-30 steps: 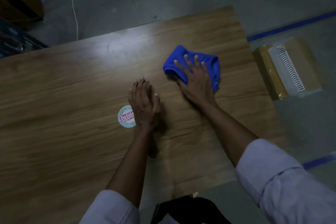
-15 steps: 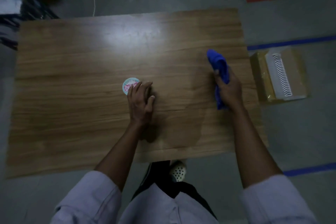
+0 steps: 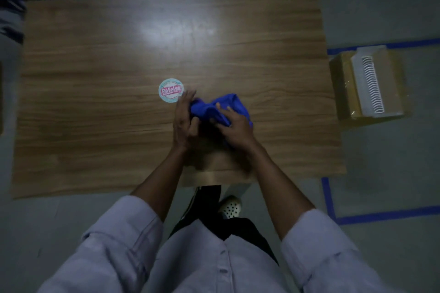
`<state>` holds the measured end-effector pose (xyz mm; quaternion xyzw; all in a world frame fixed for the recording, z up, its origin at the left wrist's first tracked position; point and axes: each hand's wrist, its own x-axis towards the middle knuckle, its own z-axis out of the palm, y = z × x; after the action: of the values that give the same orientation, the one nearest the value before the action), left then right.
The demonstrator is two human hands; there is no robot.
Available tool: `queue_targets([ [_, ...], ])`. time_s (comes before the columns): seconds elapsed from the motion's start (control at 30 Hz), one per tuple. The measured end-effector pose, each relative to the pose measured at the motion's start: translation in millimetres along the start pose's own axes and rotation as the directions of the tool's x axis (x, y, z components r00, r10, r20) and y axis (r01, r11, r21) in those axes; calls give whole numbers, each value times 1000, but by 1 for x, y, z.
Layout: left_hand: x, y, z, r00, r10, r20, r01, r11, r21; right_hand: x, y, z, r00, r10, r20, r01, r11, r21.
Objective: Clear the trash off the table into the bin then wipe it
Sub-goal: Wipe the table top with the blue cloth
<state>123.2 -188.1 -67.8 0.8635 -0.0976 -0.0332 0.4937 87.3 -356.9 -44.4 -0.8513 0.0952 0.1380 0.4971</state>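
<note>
Left hand [image 3: 183, 119]: closed on the left end of the blue cloth [image 3: 225, 103], which runs into the palm between the fingers and the thumb. The fingertips are blurred and lie just right of the round sticker [image 3: 171, 90], very close to its edge.
Right hand [image 3: 234, 128]: gripping the cloth's other end, with the fingers curled over the top and blue fabric showing past the hand's outer side. It is right of the sticker and a little nearer the person.
Blue cloth: bunched up and held between both hands, just right of the sticker and over the wood. I cannot tell whether its underside touches the surface.
Round sticker: flat on the wood, pale rim, pink band with white lettering, uncovered.
Tabletop [image 3: 95, 114]: wood grain, with the sticker near its middle and a bright glare patch beyond the sticker.
Sleeves [image 3: 123, 233]: pale, pushed up both forearms on the near side of the sticker.
Shoe [image 3: 229, 207]: pale and perforated, on the floor past the near edge.
Cardboard box [image 3: 342, 85]: on the floor far right of the sticker, off the wood, with a white ribbed plastic piece [image 3: 371, 83] on top.
Blue tape [image 3: 329, 197]: floor lines right of the sticker, beside and before the box.
</note>
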Motion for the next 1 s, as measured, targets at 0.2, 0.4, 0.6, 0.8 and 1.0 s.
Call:
queue_targets([
  [0.2,-28,4,0,996,67,50,-75,980,184,-59,19,-93,832,211,-513,-92,964,249],
  [0.4,-50,-13,9,987,112,115,-145,930,338,-19,75,-35,946,-42,-321,-141,839,-526],
  [0.6,-52,-21,13,993,109,50,-119,957,266,-29,32,54,971,-137,-198,57,931,-361],
  [0.8,-78,-8,-11,994,93,50,-102,966,237,-87,6,4,961,201,-189,-138,943,302],
  [1.0,-99,-17,-13,988,71,139,-128,879,460,-106,60,-50,844,210,-493,-349,914,-208],
])
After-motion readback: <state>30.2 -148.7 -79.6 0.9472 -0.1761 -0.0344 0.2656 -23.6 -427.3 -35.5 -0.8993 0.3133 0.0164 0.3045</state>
